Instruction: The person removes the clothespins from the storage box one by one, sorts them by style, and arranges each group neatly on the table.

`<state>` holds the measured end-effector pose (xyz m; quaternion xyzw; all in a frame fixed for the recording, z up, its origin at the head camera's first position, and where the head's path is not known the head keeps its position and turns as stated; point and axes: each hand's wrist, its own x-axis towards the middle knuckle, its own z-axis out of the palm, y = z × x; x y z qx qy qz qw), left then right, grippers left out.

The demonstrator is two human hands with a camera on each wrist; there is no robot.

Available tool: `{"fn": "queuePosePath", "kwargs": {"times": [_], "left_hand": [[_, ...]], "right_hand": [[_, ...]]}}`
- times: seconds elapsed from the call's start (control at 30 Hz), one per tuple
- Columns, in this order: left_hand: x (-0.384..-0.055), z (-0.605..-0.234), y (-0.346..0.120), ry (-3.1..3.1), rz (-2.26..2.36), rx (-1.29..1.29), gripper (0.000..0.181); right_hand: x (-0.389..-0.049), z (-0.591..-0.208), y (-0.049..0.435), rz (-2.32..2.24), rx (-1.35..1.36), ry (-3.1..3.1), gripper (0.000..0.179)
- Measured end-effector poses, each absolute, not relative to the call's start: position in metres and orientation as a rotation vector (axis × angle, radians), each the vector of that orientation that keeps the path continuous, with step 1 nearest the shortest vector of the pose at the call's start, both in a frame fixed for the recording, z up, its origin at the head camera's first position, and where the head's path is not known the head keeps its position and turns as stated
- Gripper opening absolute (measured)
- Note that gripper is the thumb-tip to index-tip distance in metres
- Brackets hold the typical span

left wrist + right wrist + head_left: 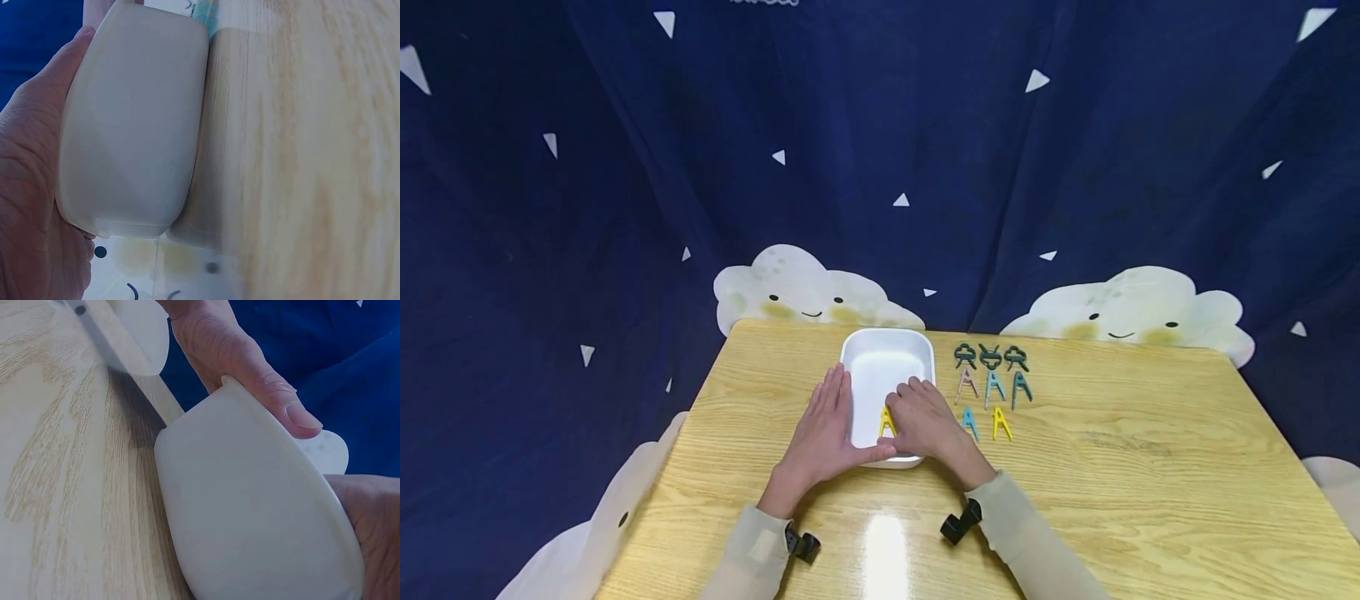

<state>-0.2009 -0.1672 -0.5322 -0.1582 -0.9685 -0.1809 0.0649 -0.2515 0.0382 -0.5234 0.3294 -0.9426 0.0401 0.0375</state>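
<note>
A white tray (876,367) with rounded corners sits on the wooden table. Along its left side lies my left hand (822,433), fingers straight and together, thumb stretched along the near rim. The left wrist view shows this hand (37,169) against the tray's outer wall (134,119). My right hand (925,418) reaches over the tray's right side with curled fingers. It pinches a yellow clothespin (887,423) inside the tray, between index finger and thumb; the exact contact is partly hidden. In the right wrist view the tray wall (244,500) covers the clothespin.
Right of the tray lie rows of clips: dark green clips (990,357) at the back, then pink (967,385), light blue (994,387) and dark green (1021,387) clothespins. Nearer are a blue (970,422) and a yellow clothespin (1002,423). A dark blue curtain (865,125) hangs behind the table.
</note>
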Motion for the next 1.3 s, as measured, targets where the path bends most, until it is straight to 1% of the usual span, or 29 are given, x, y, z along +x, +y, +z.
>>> {"fn": "queuePosePath", "kwargs": {"times": [0.97, 1.3], "left_hand": [[-0.2015, -0.5332, -0.1668, -2.927, -0.535, -0.471, 0.146], [-0.2017, -0.532, -0.1668, -2.926, -0.549, -0.472, 0.145]], "right_hand": [[-0.2522, -0.5246, 0.0393, 0.128, 1.01, -2.935, 0.051], [-0.2526, -0.5239, 0.0394, 0.128, 1.015, -2.936, 0.048]]}}
